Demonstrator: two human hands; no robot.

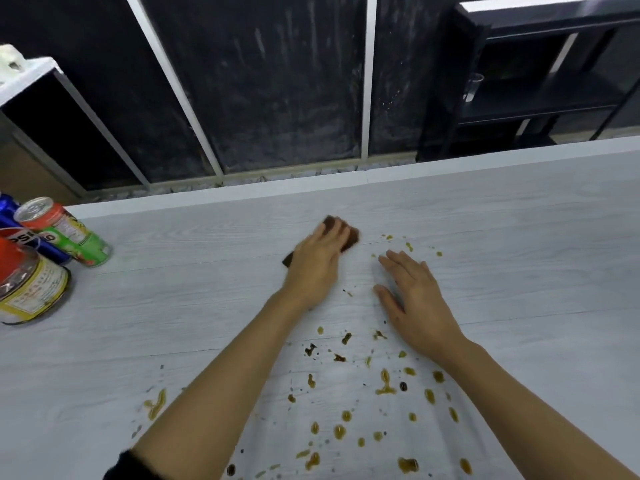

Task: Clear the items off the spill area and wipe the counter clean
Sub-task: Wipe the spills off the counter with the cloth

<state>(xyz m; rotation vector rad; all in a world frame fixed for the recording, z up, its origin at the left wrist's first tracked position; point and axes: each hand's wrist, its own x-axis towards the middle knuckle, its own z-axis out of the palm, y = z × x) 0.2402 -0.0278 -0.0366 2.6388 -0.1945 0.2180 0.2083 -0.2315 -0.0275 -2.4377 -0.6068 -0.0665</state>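
Pressing a brown sponge [350, 237], left hand [317, 261] lies flat; right hand [414, 299] spread, empty; 3 cans' [69, 237] contents hidden.

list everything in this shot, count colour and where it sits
pale grey wood-grain counter: one, light grey, fills the lower frame
sticky spill spots: many, amber-brown, centre to front, a few beyond the right hand
dark brown wiping pad: one, brown, mid-counter under the left hand
blue cola can: one, blue, far left edge
red and green drink can: one, red top, green base, beside the blue can
red-lidded tin with yellow label: one, left edge, nearest the camera
black metal shelf unit: one, black, back right
clear glass: one, transparent, on that shelf
left hand: one, pressing on the pad
right hand: one, flat on the counter
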